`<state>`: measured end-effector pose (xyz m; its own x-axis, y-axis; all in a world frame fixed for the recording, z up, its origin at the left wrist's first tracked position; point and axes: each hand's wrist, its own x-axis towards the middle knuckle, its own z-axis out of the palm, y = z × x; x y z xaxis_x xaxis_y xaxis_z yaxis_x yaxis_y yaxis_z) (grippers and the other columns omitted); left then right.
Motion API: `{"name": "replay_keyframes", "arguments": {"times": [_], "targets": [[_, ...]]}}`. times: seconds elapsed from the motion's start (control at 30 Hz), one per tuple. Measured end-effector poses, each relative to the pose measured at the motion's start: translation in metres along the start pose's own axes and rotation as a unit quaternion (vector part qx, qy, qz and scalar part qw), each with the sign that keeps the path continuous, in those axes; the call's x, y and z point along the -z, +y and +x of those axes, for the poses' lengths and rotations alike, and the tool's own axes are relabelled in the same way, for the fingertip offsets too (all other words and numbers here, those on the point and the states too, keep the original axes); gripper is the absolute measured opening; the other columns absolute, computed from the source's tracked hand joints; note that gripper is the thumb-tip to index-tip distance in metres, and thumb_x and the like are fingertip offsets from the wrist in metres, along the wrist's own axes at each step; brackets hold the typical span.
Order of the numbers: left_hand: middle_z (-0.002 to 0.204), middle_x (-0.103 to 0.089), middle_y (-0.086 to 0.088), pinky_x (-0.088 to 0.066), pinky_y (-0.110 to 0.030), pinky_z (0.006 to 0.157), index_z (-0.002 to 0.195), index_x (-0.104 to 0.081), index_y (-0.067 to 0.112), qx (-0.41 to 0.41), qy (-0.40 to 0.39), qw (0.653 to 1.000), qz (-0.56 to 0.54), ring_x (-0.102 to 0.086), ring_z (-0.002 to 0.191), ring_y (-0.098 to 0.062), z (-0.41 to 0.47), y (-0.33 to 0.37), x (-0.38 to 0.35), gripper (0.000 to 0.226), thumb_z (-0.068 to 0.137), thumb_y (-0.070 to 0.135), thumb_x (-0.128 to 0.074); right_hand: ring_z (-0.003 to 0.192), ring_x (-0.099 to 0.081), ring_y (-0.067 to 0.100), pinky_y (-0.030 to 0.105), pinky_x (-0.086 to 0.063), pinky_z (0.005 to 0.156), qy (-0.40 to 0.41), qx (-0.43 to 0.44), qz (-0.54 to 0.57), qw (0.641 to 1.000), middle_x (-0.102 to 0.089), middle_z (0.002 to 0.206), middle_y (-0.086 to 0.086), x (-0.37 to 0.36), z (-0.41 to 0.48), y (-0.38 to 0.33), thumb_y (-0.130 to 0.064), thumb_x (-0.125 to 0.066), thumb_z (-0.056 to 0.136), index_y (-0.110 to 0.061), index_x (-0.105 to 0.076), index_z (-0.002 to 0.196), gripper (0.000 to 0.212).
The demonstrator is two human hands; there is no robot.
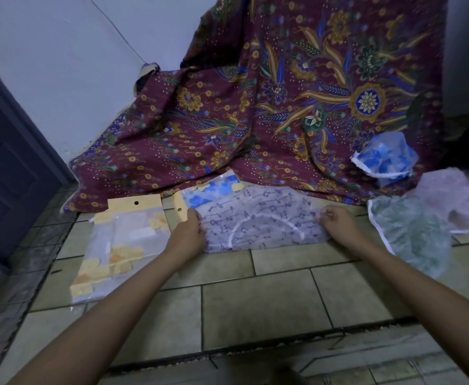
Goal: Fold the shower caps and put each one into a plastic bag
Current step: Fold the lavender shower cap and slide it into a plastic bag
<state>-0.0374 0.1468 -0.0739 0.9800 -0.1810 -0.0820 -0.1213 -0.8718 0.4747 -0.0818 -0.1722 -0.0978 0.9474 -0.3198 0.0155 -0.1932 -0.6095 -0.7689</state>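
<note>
A translucent shower cap printed with purple music notes [264, 218] lies folded in a half-round on the tiled floor. My left hand [190, 229] pinches its left end and my right hand [336, 220] pinches its right end. Behind it lies a plastic bag with a yellow header [214, 190] holding a blue patterned cap. To the left, a stack of plastic bags with yellow headers [119, 243] rests on the tiles. Loose caps sit at the right: a blue one [383, 159], a green one [411, 232] and a pink one [458, 198].
A maroon batik cloth [283, 101] drapes from the wall down to the floor behind the work area. A dark door [5, 162] stands at the left. A dark groove [255, 345] crosses the tiles near me.
</note>
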Motion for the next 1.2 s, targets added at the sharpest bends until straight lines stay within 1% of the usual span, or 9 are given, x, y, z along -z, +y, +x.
{"name": "replay_keyframes", "arguments": {"times": [0.07,0.13,0.23,0.33,0.53,0.7,0.83,1.03,1.2], "targets": [[0.087,-0.053,-0.013,-0.038,-0.039,0.084,0.130,-0.027,0.007,-0.014,-0.002,1.000,0.011,-0.048,0.091,-0.034,0.000,0.007,0.001,0.050,0.084,0.004,-0.047,0.079,-0.051,0.020,0.033,-0.038,0.071,-0.019,-0.013,-0.069,0.997,-0.056,0.081,0.008,0.001,0.002,-0.008,-0.009,-0.061,0.082,-0.010,-0.056,0.087,0.007],[0.115,-0.049,-0.015,-0.019,-0.049,0.111,0.145,-0.015,0.011,-0.041,0.011,0.999,0.029,-0.043,0.115,-0.035,0.000,0.018,0.004,0.077,0.079,0.008,-0.054,0.083,-0.054,0.023,0.034,-0.038,0.074,-0.054,-0.022,-0.090,0.994,-0.057,0.084,0.005,0.004,0.000,-0.019,-0.025,-0.060,0.083,-0.014,-0.051,0.091,0.017],[0.144,-0.029,-0.015,0.005,-0.046,0.114,0.149,-0.007,0.016,-0.141,0.047,0.984,0.099,-0.021,0.138,-0.028,-0.002,0.035,0.002,0.082,0.081,0.038,-0.048,0.074,-0.053,0.024,0.036,-0.036,0.069,-0.088,-0.021,-0.093,0.992,-0.054,0.073,0.005,0.009,-0.001,-0.037,-0.055,-0.047,0.087,-0.010,-0.049,0.079,0.046],[0.155,-0.012,-0.014,0.010,-0.042,0.114,0.150,-0.004,0.024,-0.226,0.034,0.962,0.147,-0.005,0.144,-0.025,0.002,0.046,-0.011,0.086,0.072,0.061,-0.013,0.053,-0.036,0.018,0.032,-0.026,0.057,-0.095,0.001,-0.173,0.980,-0.034,0.055,0.002,0.005,0.002,-0.045,-0.056,-0.033,0.094,-0.013,-0.029,0.056,0.057],[0.158,0.009,-0.008,0.016,-0.044,0.112,0.149,0.004,0.029,-0.257,-0.041,0.928,0.266,0.010,0.145,-0.026,0.009,0.048,-0.044,0.089,0.071,0.071,-0.004,0.047,-0.034,0.016,0.029,-0.024,0.050,-0.147,-0.036,-0.154,0.976,-0.032,0.049,0.003,0.003,0.010,-0.039,-0.027,-0.052,0.094,-0.014,-0.033,0.051,0.049],[0.158,0.001,-0.007,0.017,-0.041,0.112,0.148,0.000,0.031,-0.293,0.017,0.929,0.226,0.005,0.145,-0.024,0.005,0.035,-0.054,0.079,0.079,0.068,-0.012,0.057,-0.044,0.011,0.021,-0.034,0.053,-0.128,-0.003,-0.065,0.990,-0.049,0.063,-0.005,-0.002,0.011,-0.033,-0.006,-0.051,0.091,-0.018,-0.051,0.064,0.029],[0.155,-0.015,-0.011,0.003,-0.046,0.114,0.149,-0.008,0.025,-0.316,0.047,0.926,0.201,-0.007,0.144,-0.024,0.001,0.030,-0.059,0.074,0.087,0.061,-0.028,0.063,-0.045,0.011,0.025,-0.035,0.060,-0.081,0.077,0.019,0.994,-0.051,0.069,-0.005,-0.011,0.010,-0.028,0.006,-0.045,0.089,-0.020,-0.050,0.071,0.032],[0.148,-0.036,-0.014,-0.011,-0.048,0.113,0.146,-0.024,0.014,-0.369,0.048,0.901,0.221,-0.029,0.139,-0.027,-0.007,0.034,-0.054,0.070,0.088,0.051,-0.035,0.064,-0.041,0.006,0.022,-0.032,0.060,-0.176,0.145,0.135,0.964,-0.044,0.069,-0.001,-0.009,-0.003,-0.040,-0.025,-0.055,0.074,-0.015,-0.045,0.070,0.014],[0.142,-0.044,-0.013,-0.009,-0.049,0.112,0.145,-0.030,0.016,-0.355,0.027,0.903,0.239,-0.041,0.133,-0.028,-0.008,0.035,-0.054,0.069,0.088,0.053,-0.032,0.062,-0.043,0.017,0.031,-0.028,0.058,-0.107,0.094,-0.041,0.989,-0.042,0.061,0.000,-0.018,0.002,-0.038,-0.027,-0.052,0.093,-0.014,-0.043,0.063,0.034]]}}
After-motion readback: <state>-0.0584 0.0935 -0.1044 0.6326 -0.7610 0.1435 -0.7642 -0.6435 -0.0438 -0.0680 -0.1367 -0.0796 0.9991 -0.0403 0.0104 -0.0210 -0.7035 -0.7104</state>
